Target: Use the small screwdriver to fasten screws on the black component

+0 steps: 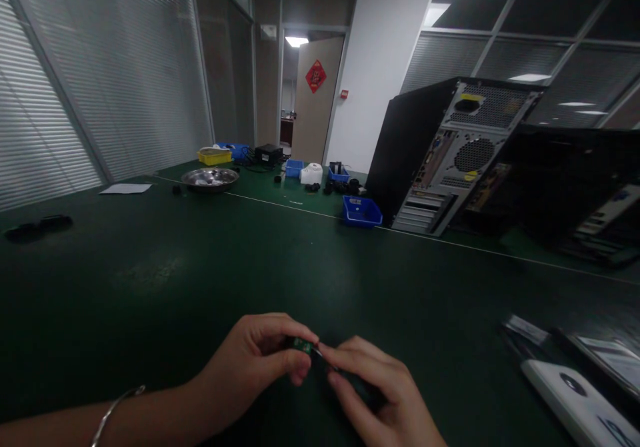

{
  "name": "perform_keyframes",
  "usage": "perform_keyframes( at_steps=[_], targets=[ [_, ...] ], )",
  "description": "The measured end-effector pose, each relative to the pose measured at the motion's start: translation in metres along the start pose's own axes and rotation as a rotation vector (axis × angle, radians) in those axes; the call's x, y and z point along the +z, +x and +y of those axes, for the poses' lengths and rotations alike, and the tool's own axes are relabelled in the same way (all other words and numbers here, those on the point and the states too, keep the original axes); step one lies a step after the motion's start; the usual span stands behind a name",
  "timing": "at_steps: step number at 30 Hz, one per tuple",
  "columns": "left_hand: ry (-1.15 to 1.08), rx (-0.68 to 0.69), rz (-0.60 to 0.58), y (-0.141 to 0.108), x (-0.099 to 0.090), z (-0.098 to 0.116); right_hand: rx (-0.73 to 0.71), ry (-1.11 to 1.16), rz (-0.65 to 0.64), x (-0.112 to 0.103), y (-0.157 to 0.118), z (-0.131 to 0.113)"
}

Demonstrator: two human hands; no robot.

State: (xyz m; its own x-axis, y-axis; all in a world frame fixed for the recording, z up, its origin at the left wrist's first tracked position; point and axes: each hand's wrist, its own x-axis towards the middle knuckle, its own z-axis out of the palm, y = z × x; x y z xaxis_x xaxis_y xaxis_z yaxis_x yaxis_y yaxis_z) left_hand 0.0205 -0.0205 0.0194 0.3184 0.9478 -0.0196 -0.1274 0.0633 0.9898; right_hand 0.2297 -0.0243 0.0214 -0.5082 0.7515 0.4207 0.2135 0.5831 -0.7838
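Observation:
A small green circuit board (302, 345) is pinched between the thumb and fingers of my left hand (255, 357), just above the table. My right hand (377, 384) is closed round a thin metal tool (317, 351), whose tip meets or nearly meets the board's right edge. Most of the tool is hidden by my fingers, so its kind does not show. A silver bracelet (113, 412) circles my left wrist.
The green table (200, 267) spreads all around. A blue tray (361, 211) stands beside a black computer tower (425, 147). A metal bowl (210, 178) and yellow bin (215, 156) stand at the back left. A white device (570, 394) lies near right; dark glasses (37, 227) lie left.

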Motion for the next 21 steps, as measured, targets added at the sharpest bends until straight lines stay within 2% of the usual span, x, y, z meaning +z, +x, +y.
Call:
perform_keyframes(
  at_steps=[9, 15, 21],
  targets=[
    [0.049, -0.019, -0.021, 0.0002, -0.0001, 0.0023, 0.097, 0.045, 0.025, 0.0, -0.0014, -0.0044],
    [0.114, -0.03, -0.026, 0.0011, -0.0004, 0.0022, 0.093, 0.052, 0.09, 0.0011, -0.0028, -0.0067],
    [0.137, -0.03, 0.005, 0.0018, 0.0023, 0.0057, 0.11, 0.045, 0.05, -0.0006, -0.0028, -0.006]
  ],
)
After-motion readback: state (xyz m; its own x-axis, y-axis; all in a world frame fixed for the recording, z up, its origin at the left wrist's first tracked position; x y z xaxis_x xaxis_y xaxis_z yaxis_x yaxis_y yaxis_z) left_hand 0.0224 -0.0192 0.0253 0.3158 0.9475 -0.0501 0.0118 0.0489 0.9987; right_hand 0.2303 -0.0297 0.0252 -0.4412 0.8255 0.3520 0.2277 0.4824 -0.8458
